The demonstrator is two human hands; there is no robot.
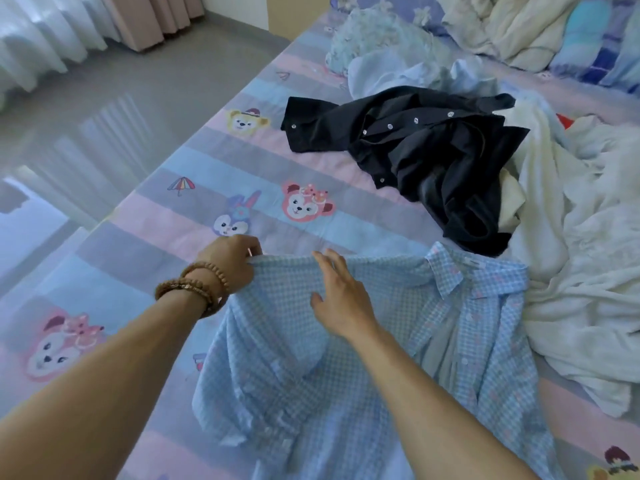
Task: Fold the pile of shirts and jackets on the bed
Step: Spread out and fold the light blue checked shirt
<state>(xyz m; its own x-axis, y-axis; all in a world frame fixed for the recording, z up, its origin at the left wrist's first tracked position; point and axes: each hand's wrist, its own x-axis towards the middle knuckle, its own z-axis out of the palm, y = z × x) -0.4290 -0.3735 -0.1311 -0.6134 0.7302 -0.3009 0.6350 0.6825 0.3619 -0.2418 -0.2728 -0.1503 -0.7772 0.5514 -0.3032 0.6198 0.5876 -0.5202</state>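
Light-blue checked cotton shirt [363, 358]: left hand [230, 263] pinches its edge; right hand [341, 299], fingers straight, should flatten fabric before folding.

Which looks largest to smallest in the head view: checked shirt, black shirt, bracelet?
1. Checked shirt, though it lies nearest the camera, so its lead may be overstated.
2. Black shirt.
3. Bracelet, plainly smallest.

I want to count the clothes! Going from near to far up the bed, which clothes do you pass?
Blue checked shirt, held at its edge by the left hand → black shirt → pale blue shirt → flowery green cloth.
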